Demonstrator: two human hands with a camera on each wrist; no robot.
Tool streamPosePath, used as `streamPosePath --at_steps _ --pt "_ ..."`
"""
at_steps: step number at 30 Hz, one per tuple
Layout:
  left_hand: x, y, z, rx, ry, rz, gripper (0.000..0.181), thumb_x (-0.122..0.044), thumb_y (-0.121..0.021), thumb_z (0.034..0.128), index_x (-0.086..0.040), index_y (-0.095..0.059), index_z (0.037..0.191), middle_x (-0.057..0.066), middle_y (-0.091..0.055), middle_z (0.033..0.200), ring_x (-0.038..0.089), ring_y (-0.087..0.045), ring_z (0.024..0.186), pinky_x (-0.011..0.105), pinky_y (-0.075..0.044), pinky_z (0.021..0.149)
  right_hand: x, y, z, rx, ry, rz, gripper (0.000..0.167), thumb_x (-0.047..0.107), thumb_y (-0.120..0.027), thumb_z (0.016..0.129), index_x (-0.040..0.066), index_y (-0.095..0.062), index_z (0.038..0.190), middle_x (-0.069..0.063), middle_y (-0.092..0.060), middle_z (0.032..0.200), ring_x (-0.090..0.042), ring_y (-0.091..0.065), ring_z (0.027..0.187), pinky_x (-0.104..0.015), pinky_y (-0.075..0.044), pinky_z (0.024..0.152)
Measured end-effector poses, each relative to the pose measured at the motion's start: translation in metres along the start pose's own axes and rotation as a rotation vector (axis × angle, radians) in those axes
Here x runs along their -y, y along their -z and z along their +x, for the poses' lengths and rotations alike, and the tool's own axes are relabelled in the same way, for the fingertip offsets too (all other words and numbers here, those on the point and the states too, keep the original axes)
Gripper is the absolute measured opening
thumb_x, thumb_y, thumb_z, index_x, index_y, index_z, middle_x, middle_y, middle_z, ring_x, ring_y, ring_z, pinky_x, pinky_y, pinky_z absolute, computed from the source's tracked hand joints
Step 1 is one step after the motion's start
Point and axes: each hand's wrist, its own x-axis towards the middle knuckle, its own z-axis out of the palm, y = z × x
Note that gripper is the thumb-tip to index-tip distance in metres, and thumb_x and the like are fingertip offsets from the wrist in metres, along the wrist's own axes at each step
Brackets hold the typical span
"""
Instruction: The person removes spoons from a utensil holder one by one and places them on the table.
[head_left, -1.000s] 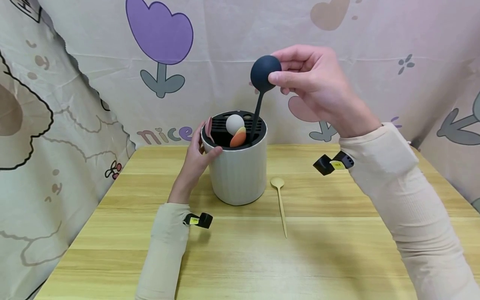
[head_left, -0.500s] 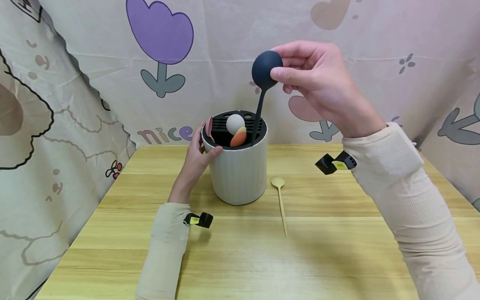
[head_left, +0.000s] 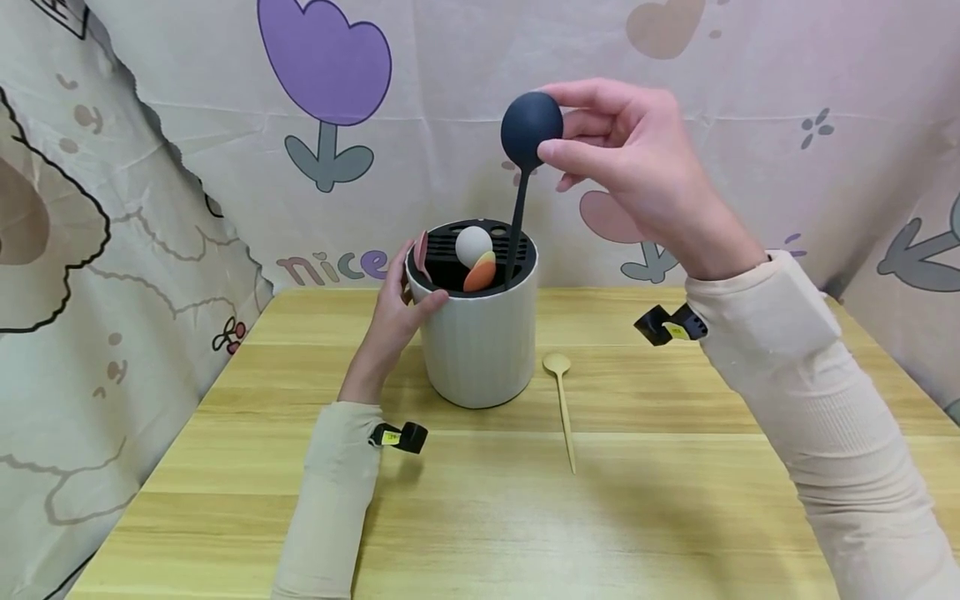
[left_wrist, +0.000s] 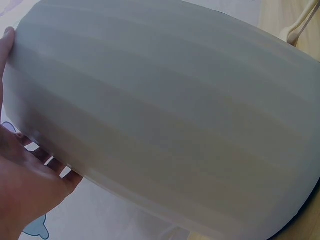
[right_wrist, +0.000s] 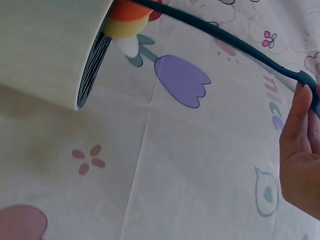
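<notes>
In the head view my right hand (head_left: 637, 158) pinches the round bowl of a black ladle (head_left: 532, 129) between thumb and fingers. The ladle stands almost upright, bowl up, its handle's lower end hidden inside a white ribbed utensil holder (head_left: 480, 350). My left hand (head_left: 393, 317) grips the holder's left side near the rim, thumb in front; the left wrist view shows its fingers (left_wrist: 42, 155) around the wall. A white round-headed utensil (head_left: 473, 247), an orange-and-yellow one (head_left: 480, 272) and a pink one (head_left: 421, 252) stick out of the holder's black top.
A pale yellow spoon (head_left: 558, 400) lies on the wooden table (head_left: 480, 517), just right of the holder. Behind the table hangs a patterned cloth (head_left: 450, 108), which also covers the left side. A small black camera sits on each sleeve.
My right hand has raised the ladle slightly, with its handle still in the holder. My left hand keeps its grip on the holder. The head view has shifted a little.
</notes>
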Motion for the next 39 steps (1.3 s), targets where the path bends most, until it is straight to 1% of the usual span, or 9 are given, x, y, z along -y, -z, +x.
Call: streamPosePath --at_steps 4,11,15,18,22,25,29,35,39 --pt "0.000 -0.001 0.001 0.004 0.003 0.007 0.127 -0.080 -0.070 0.0584 -0.017 -0.018 0.155 0.006 -0.021 0.158 0.028 -0.018 0.144 0.052 -0.016 0.114 -0.002 0.003 -0.003 -0.008 0.026 -0.027 0.040 -0.006 -0.068 0.085 0.001 -0.064 0.124 -0.015 -0.070 0.092 -0.025 -0.067 0.085 -0.029 -0.055 0.070" --pt "0.000 -0.002 0.002 0.007 0.010 0.006 0.125 -0.079 -0.070 0.0591 -0.018 -0.017 0.155 0.006 -0.020 0.158 0.029 -0.017 0.144 0.053 -0.015 0.114 -0.008 0.011 -0.005 -0.067 0.034 0.056 0.043 -0.009 -0.068 0.084 0.000 -0.062 0.126 -0.015 -0.071 0.092 -0.025 -0.068 0.083 -0.027 -0.054 0.064" --pt "0.000 -0.002 0.002 0.006 0.015 0.004 0.127 -0.080 -0.070 0.0573 -0.018 -0.017 0.155 0.006 -0.020 0.158 0.029 -0.018 0.144 0.053 -0.015 0.114 -0.012 0.015 -0.011 -0.086 -0.028 0.066 0.043 -0.006 -0.070 0.084 0.002 -0.063 0.126 -0.015 -0.071 0.093 -0.024 -0.067 0.082 -0.024 -0.053 0.063" --pt "0.000 -0.002 0.002 0.005 0.018 0.003 0.128 -0.080 -0.070 0.0570 -0.019 -0.017 0.155 0.006 -0.020 0.158 0.029 -0.017 0.144 0.053 -0.015 0.114 -0.021 0.017 -0.016 -0.111 -0.094 0.079 0.042 -0.004 -0.071 0.085 0.003 -0.063 0.126 -0.015 -0.070 0.092 -0.021 -0.063 0.072 -0.023 -0.052 0.062" --pt "0.001 -0.002 0.002 0.003 0.018 0.003 0.128 -0.081 -0.070 0.0565 -0.018 -0.017 0.155 0.006 -0.019 0.158 0.029 -0.017 0.144 0.052 -0.015 0.114 -0.040 0.021 -0.024 -0.131 -0.185 0.143 0.044 -0.006 -0.069 0.085 0.003 -0.062 0.127 -0.012 -0.068 0.088 -0.017 -0.056 0.060 -0.023 -0.054 0.065" --pt "0.001 -0.003 0.001 0.000 0.014 0.003 0.129 -0.081 -0.070 0.0559 -0.017 -0.018 0.155 0.006 -0.019 0.158 0.028 -0.017 0.144 0.052 -0.015 0.114 -0.056 0.026 -0.030 -0.130 -0.221 0.176 0.042 -0.008 -0.069 0.085 0.002 -0.063 0.126 -0.011 -0.069 0.089 -0.016 -0.061 0.066 -0.025 -0.055 0.066" --pt "0.000 -0.002 0.001 -0.004 0.006 -0.005 0.127 -0.080 -0.070 0.0575 -0.017 -0.018 0.155 0.005 -0.020 0.158 0.028 -0.017 0.144 0.052 -0.016 0.114 -0.074 0.032 -0.037 -0.121 -0.244 0.161 0.042 -0.009 -0.069 0.084 -0.001 -0.064 0.124 -0.010 -0.070 0.091 -0.015 -0.066 0.080 -0.026 -0.055 0.065" --pt "0.000 -0.001 0.000 -0.005 0.014 -0.006 0.127 -0.080 -0.070 0.0571 -0.018 -0.018 0.155 0.005 -0.020 0.158 0.027 -0.018 0.144 0.051 -0.017 0.114 -0.092 0.037 -0.048 -0.113 -0.361 0.081 0.046 -0.011 -0.069 0.081 0.000 -0.063 0.126 -0.004 -0.069 0.090 -0.012 -0.066 0.084 -0.024 -0.053 0.076" --pt "-0.001 -0.001 0.000 -0.006 0.013 -0.001 0.127 -0.080 -0.070 0.0570 -0.017 -0.018 0.155 0.005 -0.020 0.158 0.027 -0.018 0.144 0.051 -0.017 0.114 -0.101 0.039 -0.055 -0.082 -0.410 0.050 0.050 -0.011 -0.072 0.079 -0.001 -0.062 0.127 -0.002 -0.070 0.090 -0.012 -0.066 0.084 -0.022 -0.050 0.083"
